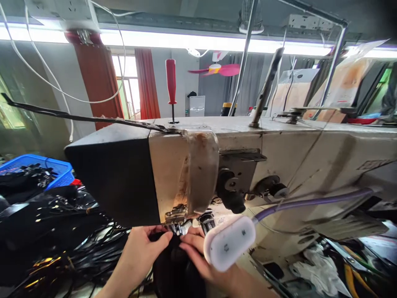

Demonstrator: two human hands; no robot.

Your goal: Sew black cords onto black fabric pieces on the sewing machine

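Gooseneck lamp (230, 243) foremost | left hand (143, 245) pinching black workpiece (174, 267) at sewing machine's presser foot (181, 228) | right hand (198, 250) against it, grip unclear | apparently mid-step, workpiece not yet free; stitching hidden

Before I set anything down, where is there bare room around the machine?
The machine's top shows a bare strip between the red screwdriver and the dark slanted post. Below, it's crowded: left hand, right hand, black material and white lamp bunch together. A black pile covers the left side; crumpled white plastic takes up space at right.
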